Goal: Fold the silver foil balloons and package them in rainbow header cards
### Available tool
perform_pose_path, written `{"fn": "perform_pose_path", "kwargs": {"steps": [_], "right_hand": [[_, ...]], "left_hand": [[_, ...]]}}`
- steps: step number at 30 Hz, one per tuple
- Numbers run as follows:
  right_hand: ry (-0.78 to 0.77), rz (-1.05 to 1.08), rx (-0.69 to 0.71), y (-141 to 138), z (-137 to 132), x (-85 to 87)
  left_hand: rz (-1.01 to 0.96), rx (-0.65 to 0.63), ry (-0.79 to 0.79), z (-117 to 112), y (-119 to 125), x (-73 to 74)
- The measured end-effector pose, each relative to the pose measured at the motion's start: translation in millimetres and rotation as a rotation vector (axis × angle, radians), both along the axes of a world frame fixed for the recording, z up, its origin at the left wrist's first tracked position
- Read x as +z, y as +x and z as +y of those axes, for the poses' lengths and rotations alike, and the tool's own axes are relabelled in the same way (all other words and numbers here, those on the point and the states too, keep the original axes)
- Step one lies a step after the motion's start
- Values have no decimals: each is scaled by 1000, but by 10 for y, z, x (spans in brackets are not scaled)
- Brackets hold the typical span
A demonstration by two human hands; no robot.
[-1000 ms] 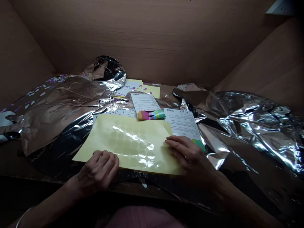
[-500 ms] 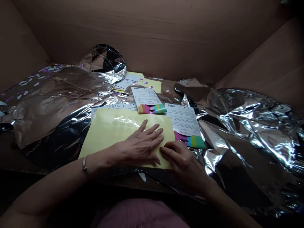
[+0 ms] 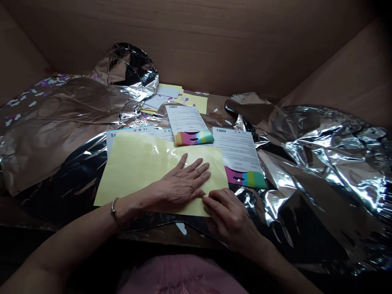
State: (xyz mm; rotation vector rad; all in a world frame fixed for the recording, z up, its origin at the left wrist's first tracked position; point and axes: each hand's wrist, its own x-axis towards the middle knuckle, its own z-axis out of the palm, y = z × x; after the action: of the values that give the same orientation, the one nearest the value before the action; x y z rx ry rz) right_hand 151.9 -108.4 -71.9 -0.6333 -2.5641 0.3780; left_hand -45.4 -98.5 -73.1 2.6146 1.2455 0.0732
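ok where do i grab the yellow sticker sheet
Probably take the yellow sticker sheet at its lower left corner, from the left: that corner lies free on the foil balloon, while the left hand presses the middle and the right hand covers the lower right.

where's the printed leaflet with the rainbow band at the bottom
In the head view, the printed leaflet lies right of the yellow sheet and just beyond the right hand, on crinkled silver foil.

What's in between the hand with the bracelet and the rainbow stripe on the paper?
In the head camera view, the left hand lies flat on a pale yellow sheet. That sheet fills most of the gap, then a thin strip of white printed paper shows just below the rainbow stripe.
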Motion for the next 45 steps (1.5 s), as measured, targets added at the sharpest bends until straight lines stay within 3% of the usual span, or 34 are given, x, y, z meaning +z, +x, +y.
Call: {"fn": "perform_pose_path", "kwargs": {"steps": [9,12,17,33,41,45], "right_hand": [[-97,17,-70,-58,-20,-33],[-55,55,-113,-49,-41,-63],[39,78,-63,-29,-67,-89],[34,90,-129,-28,-111,-156],[-18,-16,-156,-83,-85,-110],[101,-147,-207,-125,-86,-142]], "left_hand": [[-1,-7,-8,0,7,25],[-15,-9,4,-2,2,-2],[-18,-3,26,-8,5,-19],[-29,-8,28,-16,3,-3],[-33,0,42,-18,4,-15],[-32,-5,18,-8,5,6]]}}
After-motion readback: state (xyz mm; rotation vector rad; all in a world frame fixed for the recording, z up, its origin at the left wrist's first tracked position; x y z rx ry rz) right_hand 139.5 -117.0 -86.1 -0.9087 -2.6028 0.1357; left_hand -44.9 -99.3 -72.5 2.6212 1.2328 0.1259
